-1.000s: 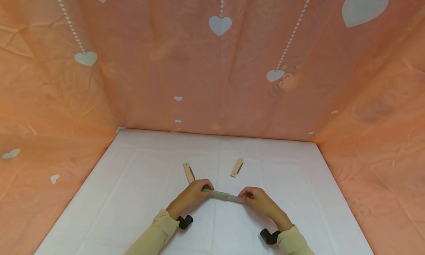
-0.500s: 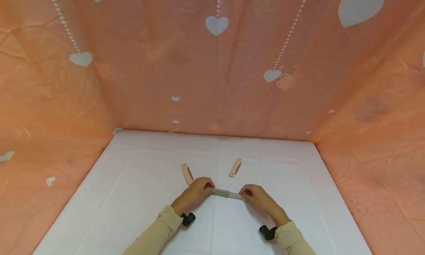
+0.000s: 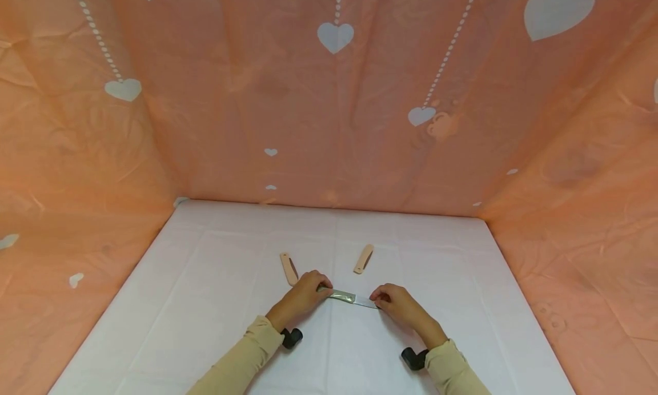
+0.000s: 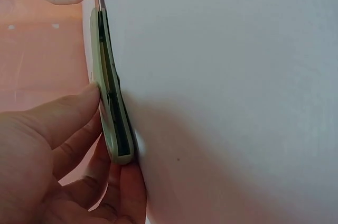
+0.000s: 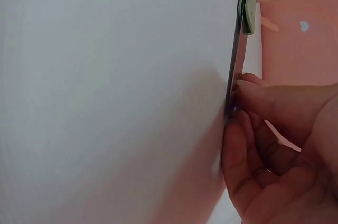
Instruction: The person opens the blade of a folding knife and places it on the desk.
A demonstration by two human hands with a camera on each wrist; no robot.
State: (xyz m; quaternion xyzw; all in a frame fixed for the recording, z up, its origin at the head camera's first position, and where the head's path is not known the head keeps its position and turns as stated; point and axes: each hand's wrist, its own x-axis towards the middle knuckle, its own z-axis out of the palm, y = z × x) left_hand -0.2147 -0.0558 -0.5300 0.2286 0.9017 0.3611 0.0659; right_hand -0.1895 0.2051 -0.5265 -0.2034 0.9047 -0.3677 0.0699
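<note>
Stretched between both hands, low over the white table, is a folding knife (image 3: 342,296) with a pale green handle and its metal blade (image 3: 364,302) swung out. My left hand (image 3: 302,299) grips the far left end of the handle between thumb and fingers. In the left wrist view the handle's dark slot (image 4: 123,137) faces the camera, the thumb on one side of it. My right hand (image 3: 402,309) pinches the blade near its tip. Thumb and fingertips meet on the thin blade (image 5: 235,57) in the right wrist view, and part of the tip is hidden there.
Beyond the hands two tan strips, each with a small hole and a dark slot, lie on the white tabletop (image 3: 216,303): the left strip (image 3: 288,267) close by my left hand, the right strip (image 3: 362,259) farther over. Orange heart-patterned cloth (image 3: 334,115) walls the back and sides.
Both hands keep the same hold on the knife and have shifted only slightly. The knife has rolled a little, so its handle and blade now catch more light.
</note>
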